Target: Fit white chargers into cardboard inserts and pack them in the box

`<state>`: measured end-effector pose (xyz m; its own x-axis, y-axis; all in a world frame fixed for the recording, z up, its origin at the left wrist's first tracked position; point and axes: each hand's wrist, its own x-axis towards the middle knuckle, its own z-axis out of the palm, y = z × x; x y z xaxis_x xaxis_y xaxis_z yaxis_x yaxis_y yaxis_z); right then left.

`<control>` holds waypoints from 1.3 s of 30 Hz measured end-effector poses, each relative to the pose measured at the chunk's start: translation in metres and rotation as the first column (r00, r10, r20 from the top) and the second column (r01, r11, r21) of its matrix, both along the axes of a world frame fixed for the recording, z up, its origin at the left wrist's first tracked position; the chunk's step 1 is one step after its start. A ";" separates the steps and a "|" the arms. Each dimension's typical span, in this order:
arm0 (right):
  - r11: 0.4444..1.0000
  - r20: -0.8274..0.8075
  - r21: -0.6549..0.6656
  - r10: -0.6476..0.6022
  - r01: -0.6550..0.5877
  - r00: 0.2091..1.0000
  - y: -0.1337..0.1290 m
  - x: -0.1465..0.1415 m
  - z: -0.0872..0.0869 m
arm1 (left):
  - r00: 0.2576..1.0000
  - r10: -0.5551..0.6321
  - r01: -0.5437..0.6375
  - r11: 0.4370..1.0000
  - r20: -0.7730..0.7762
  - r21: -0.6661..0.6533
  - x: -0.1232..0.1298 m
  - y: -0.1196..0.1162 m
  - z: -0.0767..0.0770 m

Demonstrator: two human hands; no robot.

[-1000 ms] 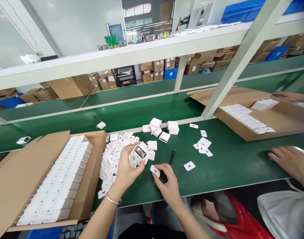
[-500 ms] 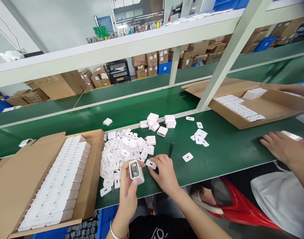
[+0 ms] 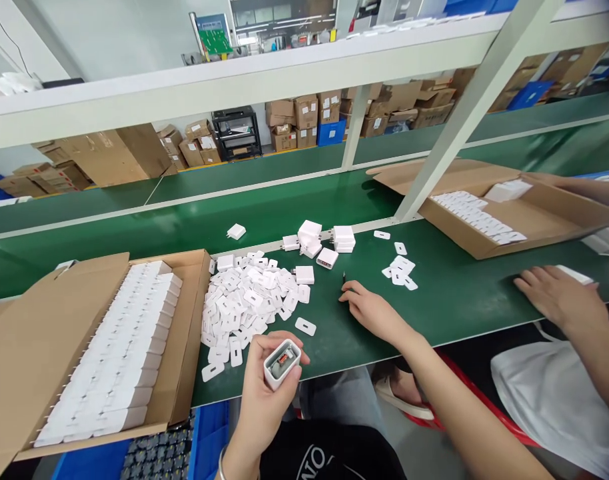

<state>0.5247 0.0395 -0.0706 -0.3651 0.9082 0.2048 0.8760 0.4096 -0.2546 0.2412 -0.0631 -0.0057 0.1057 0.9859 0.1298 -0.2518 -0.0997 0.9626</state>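
Observation:
My left hand [image 3: 269,393] is closed around a white charger housing [image 3: 295,375]. Its open end faces up, showing a red-orange part and components inside. My right hand [image 3: 377,315] lies over the black tweezers [image 3: 343,276] on the green bench, fingers curled in on them; only one end sticks out. Between the hands lies a loose white end plate [image 3: 305,326] with a slot. Left of it spreads a heap of similar plates [image 3: 249,293]. Behind, several white chargers [image 3: 309,233] stand in a group, with another charger [image 3: 304,275] beside the heap.
An open carton [image 3: 187,333] with rows of white chargers stands at left, above a blue bin [image 3: 209,433]. A co-worker's hand [image 3: 559,293] rests at right, near another carton [image 3: 464,233]. A slanted post [image 3: 449,140] rises behind a few loose plates [image 3: 400,270]. One charger [image 3: 236,231] is on the green belt.
My right hand has let go of the end plate and moved right to the tweezers. My left hand has tilted the charger housing. The charger on the belt has shifted right.

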 end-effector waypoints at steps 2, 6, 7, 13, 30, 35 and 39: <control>0.998 0.066 0.059 0.014 -0.018 0.998 0.004 0.006 0.001 | 1.000 0.002 -0.002 1.000 -0.005 0.004 -0.003 -0.002 0.002; 0.991 0.185 0.123 0.036 -0.059 0.982 0.014 0.012 0.005 | 0.995 -0.004 0.009 0.999 -0.100 0.051 -0.012 -0.004 0.002; 0.991 0.190 0.112 0.048 -0.070 0.981 0.017 0.012 0.007 | 0.990 0.005 0.005 0.998 -0.142 0.070 -0.014 -0.005 0.002; 0.992 0.116 0.063 0.106 -0.114 0.988 0.018 0.004 0.021 | 0.949 0.104 -0.064 0.988 -0.297 0.142 -0.016 -0.013 0.007; 0.989 -0.967 0.135 0.144 -0.057 0.208 -0.117 -0.125 0.067 | 0.706 0.419 -0.127 0.868 -0.570 0.480 -0.010 -0.017 0.004; 0.979 -0.961 0.169 0.190 -0.118 0.202 -0.128 -0.140 0.074 | 0.640 0.504 -0.132 0.816 -0.580 0.563 -0.011 -0.016 0.004; 0.968 -0.932 0.196 0.233 -0.156 0.279 -0.126 -0.139 0.081 | 0.611 0.544 -0.143 0.790 -0.574 0.596 -0.010 -0.016 0.007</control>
<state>0.3860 -0.0861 0.0101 -0.0496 0.8127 0.5805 -0.0609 0.5777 -0.8140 0.2308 -0.0787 0.0017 0.0242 0.7997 0.5999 0.6094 -0.4875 0.6253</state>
